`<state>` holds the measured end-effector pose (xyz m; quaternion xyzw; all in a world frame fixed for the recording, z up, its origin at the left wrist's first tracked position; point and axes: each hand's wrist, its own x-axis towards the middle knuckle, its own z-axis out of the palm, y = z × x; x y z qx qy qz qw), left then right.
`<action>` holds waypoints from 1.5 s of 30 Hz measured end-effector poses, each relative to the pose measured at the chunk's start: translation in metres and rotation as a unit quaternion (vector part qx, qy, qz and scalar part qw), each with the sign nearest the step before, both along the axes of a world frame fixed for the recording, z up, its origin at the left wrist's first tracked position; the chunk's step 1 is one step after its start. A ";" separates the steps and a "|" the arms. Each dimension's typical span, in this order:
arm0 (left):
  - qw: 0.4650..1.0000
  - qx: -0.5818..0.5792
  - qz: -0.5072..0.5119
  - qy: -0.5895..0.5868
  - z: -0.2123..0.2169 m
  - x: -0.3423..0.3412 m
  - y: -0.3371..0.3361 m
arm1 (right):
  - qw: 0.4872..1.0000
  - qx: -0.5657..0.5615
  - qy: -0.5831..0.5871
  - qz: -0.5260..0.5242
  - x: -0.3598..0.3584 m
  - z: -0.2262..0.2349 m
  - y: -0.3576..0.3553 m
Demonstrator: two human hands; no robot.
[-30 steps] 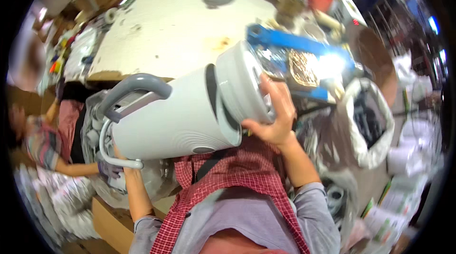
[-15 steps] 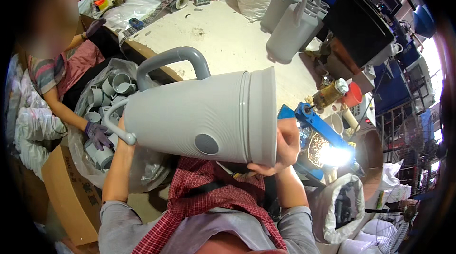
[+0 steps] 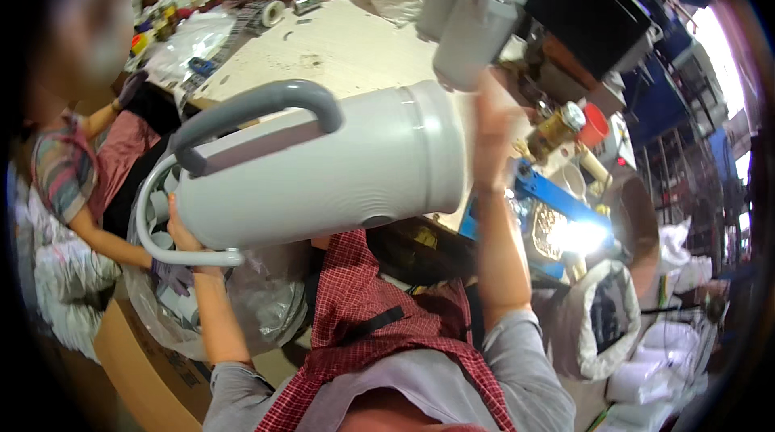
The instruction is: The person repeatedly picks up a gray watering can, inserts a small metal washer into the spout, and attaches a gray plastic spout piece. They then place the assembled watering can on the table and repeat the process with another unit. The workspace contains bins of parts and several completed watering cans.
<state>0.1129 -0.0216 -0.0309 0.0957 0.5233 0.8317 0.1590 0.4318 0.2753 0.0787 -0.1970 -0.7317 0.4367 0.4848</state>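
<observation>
A large light-grey plastic jug body [image 3: 323, 165] lies sideways in front of me, its wide rim to the right. A dark-grey handle [image 3: 266, 105] arches along its upper side, and a thin pale-grey loop [image 3: 145, 230] curves round the narrow left end. My left hand [image 3: 184, 236] grips that narrow end, with most of its fingers hidden by the jug body. Just past the rim, my right hand [image 3: 494, 129] is raised and smeared by motion, so its fingers cannot be made out. Whether it touches the rim is unclear.
Several finished-looking grey jugs [image 3: 476, 32] stand at the back of the pale table [image 3: 347, 44]. A blue machine [image 3: 557, 198] with a bright lamp is at right. On the left sits a co-worker with a gloved hand [image 3: 172, 274] by a plastic bag [image 3: 266, 295] of grey parts.
My right hand has left its hold under the rim and moved up to the right. The jug body has rolled, bringing its handle toward me and its round dark spot underneath.
</observation>
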 end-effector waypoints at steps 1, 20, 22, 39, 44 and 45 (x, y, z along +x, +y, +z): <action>1.000 -0.003 -0.001 -0.012 -0.002 -0.002 0.003 | 0.999 -0.022 0.013 0.036 -0.004 -0.005 0.003; 0.648 -0.119 0.067 0.749 0.183 -0.097 0.144 | 0.898 0.173 -0.357 -0.188 -0.167 -0.051 0.193; 0.592 -0.174 0.004 0.787 0.207 -0.116 0.196 | 0.913 0.264 -0.122 -0.287 -0.161 -0.009 0.255; 0.807 -0.184 -0.180 0.532 0.038 0.014 0.173 | 0.958 0.119 0.068 -0.252 -0.036 0.104 0.156; 0.687 -0.325 -0.351 0.547 -0.079 0.088 0.145 | 0.992 -0.009 0.124 -0.013 0.006 0.108 0.060; 0.653 -0.344 -0.348 0.577 -0.088 0.085 0.151 | 0.991 -0.025 0.128 0.035 0.012 0.107 0.043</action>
